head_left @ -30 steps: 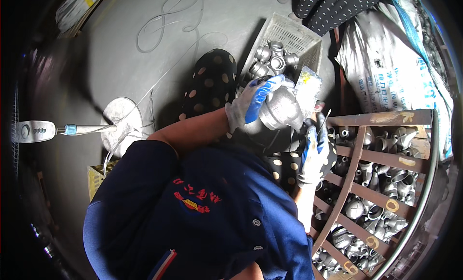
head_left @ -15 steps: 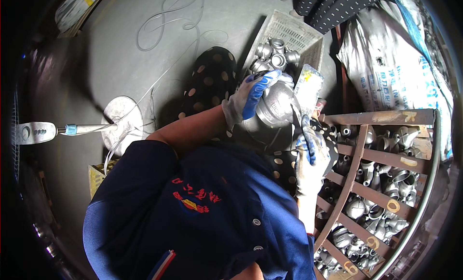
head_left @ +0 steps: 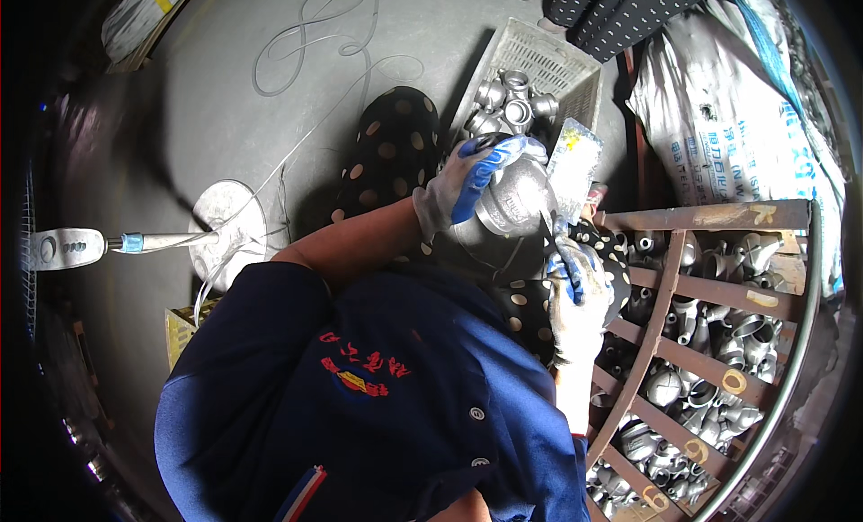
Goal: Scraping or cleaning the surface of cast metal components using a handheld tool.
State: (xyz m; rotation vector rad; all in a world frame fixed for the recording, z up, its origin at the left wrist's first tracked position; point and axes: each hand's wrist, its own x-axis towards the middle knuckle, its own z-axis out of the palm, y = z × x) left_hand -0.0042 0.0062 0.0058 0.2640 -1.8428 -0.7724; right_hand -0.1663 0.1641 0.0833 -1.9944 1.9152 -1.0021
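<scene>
A round grey cast metal pipe fitting is held up in front of me, above my lap. My left hand, in a grey and blue work glove, is closed over its upper left side. To the right of the fitting, my right hand, gloved in white and blue, is closed round a slender tool. The thin end of that tool meets the fitting's right side; glare there hides the exact contact and the tool's kind.
Beyond the fitting stands a pale plastic crate with several metal fittings in it. A brown metal-barred bin full of castings is at right, with white sacks behind. A fan on a round base is at left.
My right hand has shifted slightly down and left with the tool. The fitting has turned a little in my left hand, which otherwise stays in place.
</scene>
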